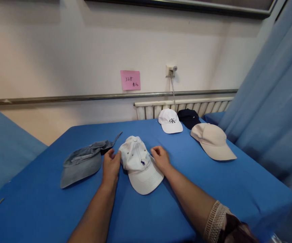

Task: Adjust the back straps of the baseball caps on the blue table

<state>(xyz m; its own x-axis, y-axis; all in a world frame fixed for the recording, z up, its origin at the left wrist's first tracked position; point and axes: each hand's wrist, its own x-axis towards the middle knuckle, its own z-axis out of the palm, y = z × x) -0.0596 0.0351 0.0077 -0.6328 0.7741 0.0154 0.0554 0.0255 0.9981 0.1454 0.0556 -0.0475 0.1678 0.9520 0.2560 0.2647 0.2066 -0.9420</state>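
a grey cap lay at left on the blue-covered worktop, below and well left of the pink note on the wall. below the note's left edge, a left hand curled loosely at the side of a pale cap; whether it pinched the fabric could not be told. the pale cap sat beneath the note, open side down, and looked light, soft in the crown and stiffer in the brim, neither fragile nor slippery; the crown's lower sides seemed the best hold. its brim pointed away from the note and slightly rightward, its long axis following that line. below and right of the note, a right hand was half closed, fingertips bunched beside the crown, any pinch unclear. farther right of the note rested a white cap, a dark cap and a beige cap.
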